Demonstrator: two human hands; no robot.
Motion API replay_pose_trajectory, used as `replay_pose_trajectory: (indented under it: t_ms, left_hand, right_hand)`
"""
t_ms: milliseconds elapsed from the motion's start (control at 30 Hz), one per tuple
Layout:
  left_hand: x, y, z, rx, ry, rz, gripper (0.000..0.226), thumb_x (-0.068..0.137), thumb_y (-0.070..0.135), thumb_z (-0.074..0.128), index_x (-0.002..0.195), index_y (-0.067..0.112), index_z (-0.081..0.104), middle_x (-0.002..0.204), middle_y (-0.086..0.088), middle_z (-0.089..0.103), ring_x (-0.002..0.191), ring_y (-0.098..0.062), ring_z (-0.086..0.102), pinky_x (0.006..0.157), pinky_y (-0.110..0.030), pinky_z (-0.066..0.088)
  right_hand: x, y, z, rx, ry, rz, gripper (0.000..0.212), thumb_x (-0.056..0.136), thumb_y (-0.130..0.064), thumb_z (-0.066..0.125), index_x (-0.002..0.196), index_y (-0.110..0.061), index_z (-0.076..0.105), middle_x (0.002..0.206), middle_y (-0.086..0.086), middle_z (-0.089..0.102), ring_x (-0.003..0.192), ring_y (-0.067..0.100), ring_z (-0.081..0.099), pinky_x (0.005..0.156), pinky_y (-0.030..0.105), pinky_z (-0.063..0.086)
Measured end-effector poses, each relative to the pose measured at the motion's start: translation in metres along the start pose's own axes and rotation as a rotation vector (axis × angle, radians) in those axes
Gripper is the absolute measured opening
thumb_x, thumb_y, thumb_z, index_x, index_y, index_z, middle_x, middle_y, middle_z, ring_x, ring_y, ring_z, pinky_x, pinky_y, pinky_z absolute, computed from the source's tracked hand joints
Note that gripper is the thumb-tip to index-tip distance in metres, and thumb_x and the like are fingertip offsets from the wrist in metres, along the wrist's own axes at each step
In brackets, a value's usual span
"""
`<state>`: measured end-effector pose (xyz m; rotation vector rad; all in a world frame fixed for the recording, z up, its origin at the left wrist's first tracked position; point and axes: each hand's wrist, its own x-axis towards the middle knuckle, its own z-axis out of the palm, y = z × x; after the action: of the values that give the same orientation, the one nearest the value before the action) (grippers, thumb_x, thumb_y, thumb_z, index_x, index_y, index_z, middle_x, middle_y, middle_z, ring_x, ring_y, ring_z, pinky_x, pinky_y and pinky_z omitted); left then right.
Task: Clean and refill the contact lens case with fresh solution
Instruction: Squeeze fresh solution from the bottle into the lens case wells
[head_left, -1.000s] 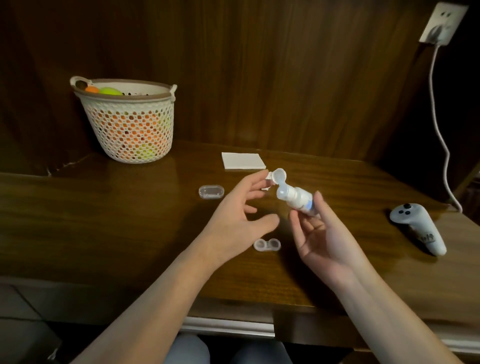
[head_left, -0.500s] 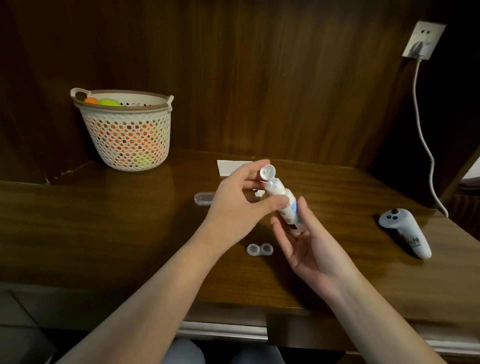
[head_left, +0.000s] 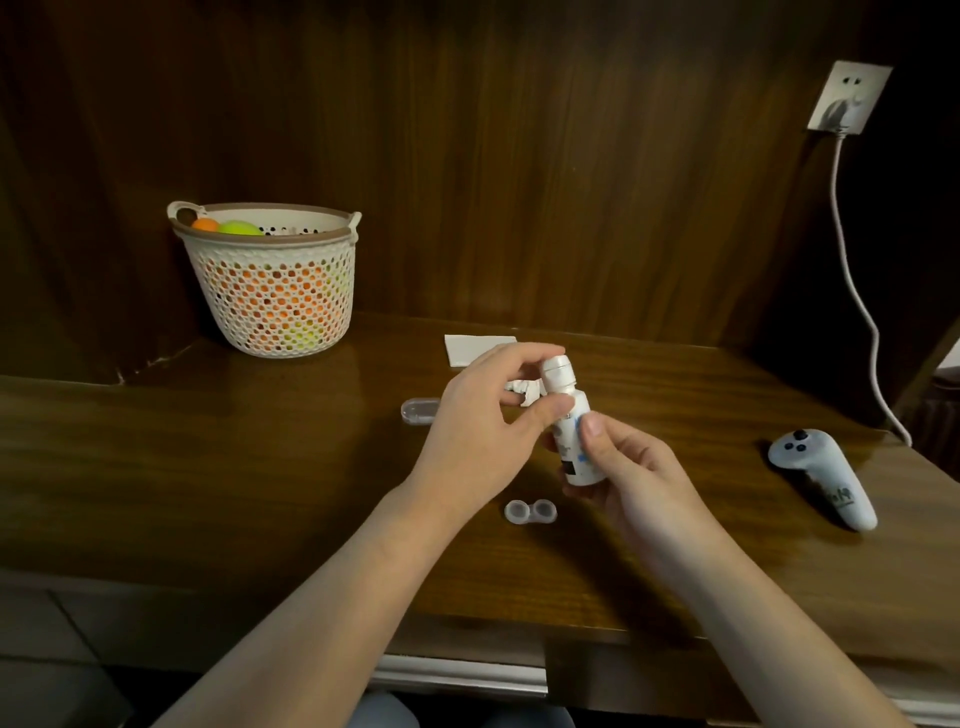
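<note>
Head view: right hand (head_left: 631, 467) grip wrapped round solution bottle (head_left: 574, 436), near upright, cap end up; left hand (head_left: 488, 421) pinching its cap. Lens case (head_left: 531, 512) on table (head_left: 260, 467), directly below bottle, nearer right hand.

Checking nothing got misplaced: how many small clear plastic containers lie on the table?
2: the lens case below the hands, and an oblong clear box left of the left hand, partly hidden.
</note>
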<state>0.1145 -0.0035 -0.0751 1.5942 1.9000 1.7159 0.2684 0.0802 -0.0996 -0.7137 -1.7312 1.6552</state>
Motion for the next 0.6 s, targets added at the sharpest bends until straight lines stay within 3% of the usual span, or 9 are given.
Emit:
replay_pose_trajectory:
  t_ms: [200,400,500,600]
  left_hand:
    - [0.000,-0.008,0.011,0.077,0.019,0.076,0.037,0.095,0.031,0.077,0.129,0.041,0.065,0.124,0.027,0.063,0.116,0.002,0.062,0.085,-0.010,0.054]
    - [0.009,-0.010,0.028,0.100,-0.025,0.121,0.038,0.098,0.034,0.073,0.133,0.044,0.064,0.130,0.030,0.062,0.115,0.014,0.057,0.081,-0.001,0.047]
    - [0.019,-0.010,0.030,0.100,-0.088,0.134,0.036,0.100,0.039,0.069,0.135,0.048,0.063,0.119,0.044,0.057,0.117,0.023,0.049,0.082,-0.001,0.043]
    - [0.029,-0.009,0.033,0.033,-0.124,0.145,0.035,0.102,0.041,0.066,0.135,0.049,0.062,0.120,0.043,0.058,0.122,0.018,0.051,0.086,0.003,0.043]
  right_hand:
    - [-0.002,0.010,-0.004,-0.037,0.012,-0.035,0.028,0.100,-0.051,0.061,0.115,-0.039,0.082,0.120,-0.007,0.080,0.112,0.012,0.074,0.102,0.040,0.059]
    - [-0.002,0.013,-0.016,-0.032,0.012,-0.016,0.031,0.104,-0.048,0.059,0.115,-0.031,0.082,0.115,0.001,0.080,0.109,0.023,0.076,0.097,0.037,0.063]
    - [0.002,0.006,-0.028,-0.118,0.047,-0.002,0.045,0.089,-0.054,0.069,0.126,-0.029,0.074,0.116,-0.005,0.081,0.110,0.018,0.078,0.098,0.038,0.064]
    - [0.011,-0.003,-0.044,-0.195,0.148,-0.038,0.065,0.070,-0.060,0.078,0.126,-0.030,0.070,0.112,-0.012,0.081,0.104,0.008,0.078,0.091,0.035,0.064]
